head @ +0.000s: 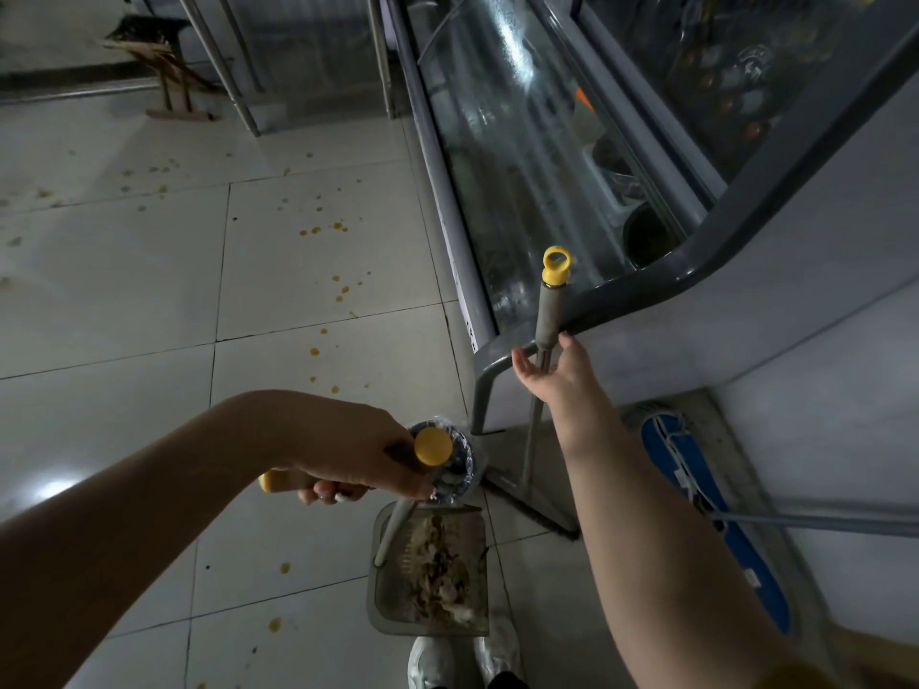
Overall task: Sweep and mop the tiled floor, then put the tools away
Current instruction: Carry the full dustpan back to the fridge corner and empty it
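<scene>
My left hand [358, 464] grips two yellow-tipped handles together: one yellow cap [432, 445] points up at me, the other yellow end [271, 482] sticks out to the left. From that hand a grey rod runs down to a dustpan [380, 609] full of debris, which stands on the floor. My right hand [552, 372] is open, thumb and fingers spread on either side of a grey pole [546, 310] with a yellow cap. That pole leans on the display fridge corner. A blue flat mop head [716, 529] lies by the wall.
The glass display fridge [646, 290] fills the right side, its grey corner just behind my right hand. Orange stains [323, 228] dot the white tiles ahead. A wooden stool [169, 77] and metal legs stand at the far end. My shoes [432, 658] are just below the dustpan.
</scene>
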Action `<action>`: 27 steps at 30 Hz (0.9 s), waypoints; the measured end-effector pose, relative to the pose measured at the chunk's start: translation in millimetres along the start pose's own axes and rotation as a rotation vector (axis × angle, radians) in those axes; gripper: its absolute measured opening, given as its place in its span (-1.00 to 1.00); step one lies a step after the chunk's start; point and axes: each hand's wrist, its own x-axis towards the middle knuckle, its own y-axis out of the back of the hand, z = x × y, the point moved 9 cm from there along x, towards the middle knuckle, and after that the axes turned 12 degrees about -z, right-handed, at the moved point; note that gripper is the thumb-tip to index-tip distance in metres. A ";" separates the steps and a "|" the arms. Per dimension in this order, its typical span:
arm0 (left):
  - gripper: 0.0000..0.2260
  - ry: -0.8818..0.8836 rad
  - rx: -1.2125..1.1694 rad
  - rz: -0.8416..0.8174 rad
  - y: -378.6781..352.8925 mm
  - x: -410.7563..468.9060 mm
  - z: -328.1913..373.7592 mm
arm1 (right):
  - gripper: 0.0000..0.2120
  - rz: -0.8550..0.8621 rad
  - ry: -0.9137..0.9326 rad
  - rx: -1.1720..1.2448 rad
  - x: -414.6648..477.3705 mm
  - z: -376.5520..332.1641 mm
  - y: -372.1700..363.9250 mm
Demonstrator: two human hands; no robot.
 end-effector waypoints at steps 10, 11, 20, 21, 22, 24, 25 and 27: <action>-0.75 0.023 -0.023 0.079 -22.9 -24.8 11.3 | -0.85 -0.171 -0.128 -0.345 -55.4 24.8 6.4; -0.74 0.026 -0.031 0.090 -25.7 -27.6 11.6 | -0.84 -0.179 -0.139 -0.365 -62.5 27.6 6.7; -0.75 0.017 -0.103 0.155 -68.6 -55.2 4.2 | -0.84 -0.210 -0.205 -0.616 -129.0 59.9 24.2; -0.75 0.014 -0.113 0.160 -72.3 -55.9 1.0 | -0.85 -0.211 -0.205 -0.622 -134.6 67.2 28.4; -0.74 0.008 -0.121 0.165 -76.1 -58.1 -2.7 | -0.86 -0.209 -0.203 -0.633 -139.7 75.2 33.1; -0.73 -0.005 -0.132 0.181 -81.6 -63.1 -10.1 | -0.87 -0.195 -0.212 -0.667 -149.0 94.3 40.8; -0.73 -0.013 -0.129 0.188 -85.8 -67.2 -15.9 | -0.86 -0.185 -0.212 -0.678 -155.0 106.7 43.9; -0.72 -0.031 -0.128 0.198 -93.1 -74.6 -28.0 | -0.84 -0.156 -0.207 -0.696 -165.5 130.3 49.4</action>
